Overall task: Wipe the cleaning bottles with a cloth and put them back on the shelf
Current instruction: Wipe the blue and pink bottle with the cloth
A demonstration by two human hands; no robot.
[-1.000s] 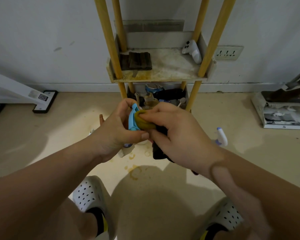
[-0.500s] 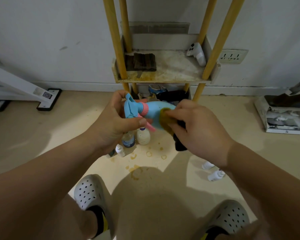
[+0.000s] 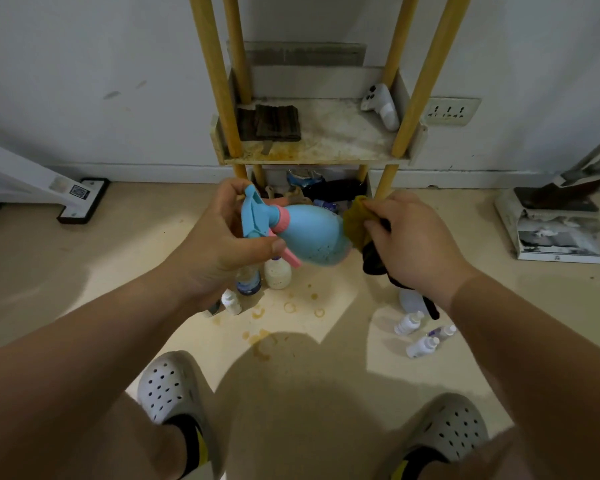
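Observation:
A light blue spray bottle (image 3: 312, 237) with a pink collar and trigger lies sideways in the air in front of the shelf. My left hand (image 3: 219, 244) grips its spray head. My right hand (image 3: 413, 244) holds a yellow and black cloth (image 3: 355, 223) pressed against the bottle's base end. The stained shelf (image 3: 329, 133) with yellow posts stands against the wall behind. Several small bottles stand on the floor below my left hand (image 3: 276, 273), and others lie on the floor at the right (image 3: 421, 336).
A white game controller (image 3: 380, 105) and a dark wooden block (image 3: 272, 123) sit on the shelf. The lower shelf (image 3: 326, 188) holds dark clutter. A white stand base (image 3: 80, 199) is left, a stack of books (image 3: 555, 230) right. My two white clogs are below.
The bottle has turned from end-on to lying sideways. My right hand with the cloth has slid from the bottle's neck along its body to the base end on the right.

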